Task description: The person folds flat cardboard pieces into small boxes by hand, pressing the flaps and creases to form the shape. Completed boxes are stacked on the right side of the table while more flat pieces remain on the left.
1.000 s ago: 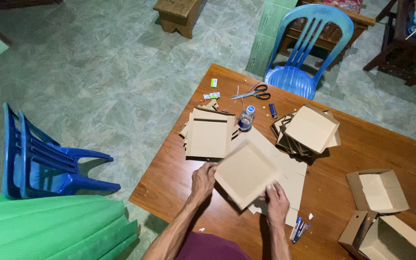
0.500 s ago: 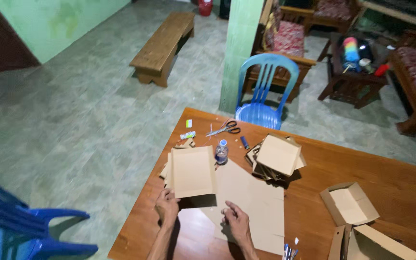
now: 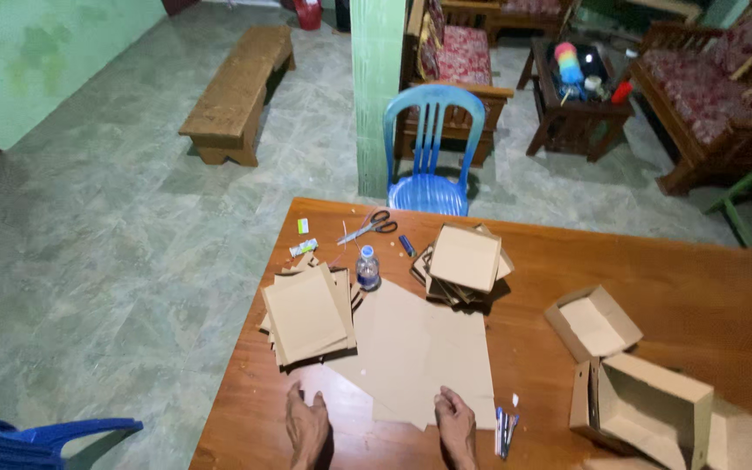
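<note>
Both hands have slid back to the near edge of the worktop (image 3: pixel 654 261). Left hand (image 3: pixel 307 425) is lying open, holding nothing; right hand (image 3: pixel 455 424) is pressing flat on the large cardboard sheet (image 3: pixel 424 348), gripping nothing.

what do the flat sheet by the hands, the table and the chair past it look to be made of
Sheet: looks like brown cardboard, matte, flat and thin-edged. Table: seems wood with a glossy varnish, since grain and light reflections show. Chair: likely moulded plastic, smooth, evenly blue, with a slatted back.
</note>
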